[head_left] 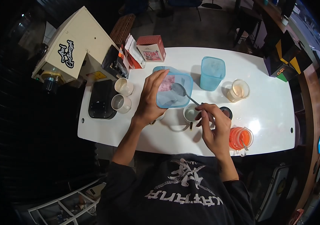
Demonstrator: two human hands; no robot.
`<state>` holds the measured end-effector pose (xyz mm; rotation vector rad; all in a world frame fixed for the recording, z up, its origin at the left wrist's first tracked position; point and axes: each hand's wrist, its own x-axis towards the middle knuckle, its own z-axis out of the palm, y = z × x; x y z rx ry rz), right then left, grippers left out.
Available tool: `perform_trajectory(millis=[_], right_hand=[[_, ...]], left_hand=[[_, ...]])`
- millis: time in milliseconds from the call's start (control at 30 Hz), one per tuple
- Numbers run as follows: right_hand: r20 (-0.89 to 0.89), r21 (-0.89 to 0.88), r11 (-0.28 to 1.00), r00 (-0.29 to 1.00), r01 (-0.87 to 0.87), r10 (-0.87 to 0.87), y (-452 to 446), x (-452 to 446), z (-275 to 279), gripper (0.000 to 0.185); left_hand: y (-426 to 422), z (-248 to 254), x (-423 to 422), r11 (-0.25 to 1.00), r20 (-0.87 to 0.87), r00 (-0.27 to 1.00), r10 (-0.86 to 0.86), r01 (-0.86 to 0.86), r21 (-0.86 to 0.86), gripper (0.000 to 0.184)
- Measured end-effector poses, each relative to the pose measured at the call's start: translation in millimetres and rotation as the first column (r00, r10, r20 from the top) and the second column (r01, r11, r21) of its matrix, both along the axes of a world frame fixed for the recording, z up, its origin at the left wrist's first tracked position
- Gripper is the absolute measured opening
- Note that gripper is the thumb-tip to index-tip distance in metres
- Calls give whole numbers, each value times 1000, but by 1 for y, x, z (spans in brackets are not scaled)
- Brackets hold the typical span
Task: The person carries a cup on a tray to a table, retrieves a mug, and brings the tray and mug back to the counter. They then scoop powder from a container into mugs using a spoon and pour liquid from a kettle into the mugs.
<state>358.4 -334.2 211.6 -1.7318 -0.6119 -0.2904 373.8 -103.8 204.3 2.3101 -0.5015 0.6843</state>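
My left hand [149,99] is wrapped round a translucent blue container [186,84], which is tilted so that its mouth faces me. Pink powder [166,83] shows inside it. Between the fingers of my right hand [215,125] is the handle of a metal spoon [178,89]; the spoon's bowl is at the container's mouth. Below the spoon handle stands a cup [190,112] with pale contents, partly hidden by my right fingers. Another cup is mostly hidden under my left hand.
A taller blue container [212,75] and a glass of beige contents [238,91] stand behind. At right is a jug of orange-red liquid [238,138]. Two cups [123,86] stand left beside a black scale [102,101], a cream machine [74,47] and a red box [152,50].
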Motion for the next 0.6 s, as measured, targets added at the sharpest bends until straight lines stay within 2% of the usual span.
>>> perform_trajectory(millis=[67, 267, 400, 467, 600], right_hand=[[-13, -23, 1000, 1000, -10, 10, 5, 2, -2, 19], [-17, -141, 988, 998, -60, 58, 13, 11, -10, 18], [-25, -145, 989, 1000, 0, -3, 17, 16, -13, 15], [-76, -40, 998, 996, 50, -53, 20, 19, -14, 13], [-123, -59, 994, 987, 96, -103, 22, 25, -12, 11]], left_hand=[[3, -5, -2, 999, 8, 1000, 17, -17, 35, 98], [-4, -15, -4, 1000, 22, 1000, 14, -14, -12, 93], [-13, -22, -2, 1000, 42, 999, -6, 7, -16, 91], [-17, -30, 0, 1000, 50, 998, 24, -25, 10, 89], [-25, -36, 2, 1000, 69, 998, 10, -10, -1, 88]])
